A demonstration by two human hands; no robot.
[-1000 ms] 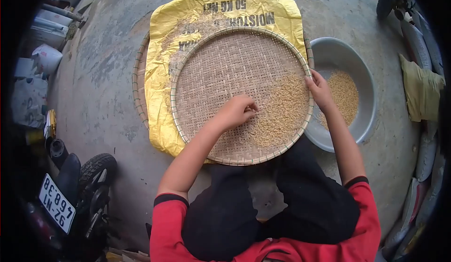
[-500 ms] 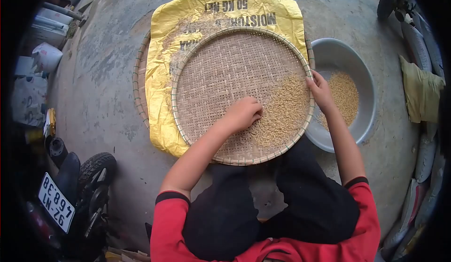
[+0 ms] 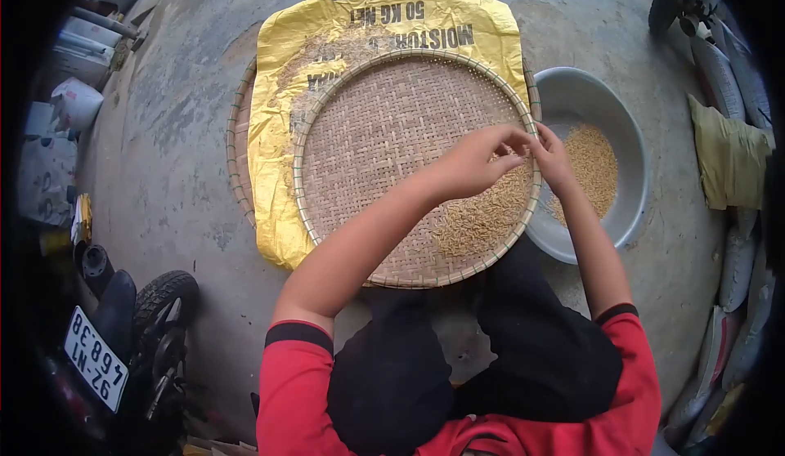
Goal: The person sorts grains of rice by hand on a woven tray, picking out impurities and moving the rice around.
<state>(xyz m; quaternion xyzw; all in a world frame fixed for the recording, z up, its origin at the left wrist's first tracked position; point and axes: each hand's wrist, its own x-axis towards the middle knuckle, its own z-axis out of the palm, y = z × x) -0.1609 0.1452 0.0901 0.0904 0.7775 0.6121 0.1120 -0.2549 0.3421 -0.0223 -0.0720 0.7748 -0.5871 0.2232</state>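
A round woven bamboo winnowing tray [image 3: 384,137] lies over my knees, with unhusked rice grains [image 3: 482,223] spread on its right side. My left hand [image 3: 482,160] reaches across the grains to the right rim. Its fingers are bent, with the thumb apart from them, and the fingertips are right at my right hand [image 3: 553,162]. That right hand is closed on the tray's right rim, some of its fingers hidden. Beside it on the floor stands a grey metal basin [image 3: 636,145] holding more grain [image 3: 593,166].
A yellow printed sack [image 3: 274,186] with chaff on it lies under the tray's far side, over another woven tray [image 3: 239,137]. A motorbike [image 3: 163,317] stands at the lower left. Filled sacks [image 3: 740,268] line the right side; white containers [image 3: 78,100] stand at the left.
My left hand has lifted from the grains and moved right and away from me, up to my right hand at the rim. The right hand stays at the rim.
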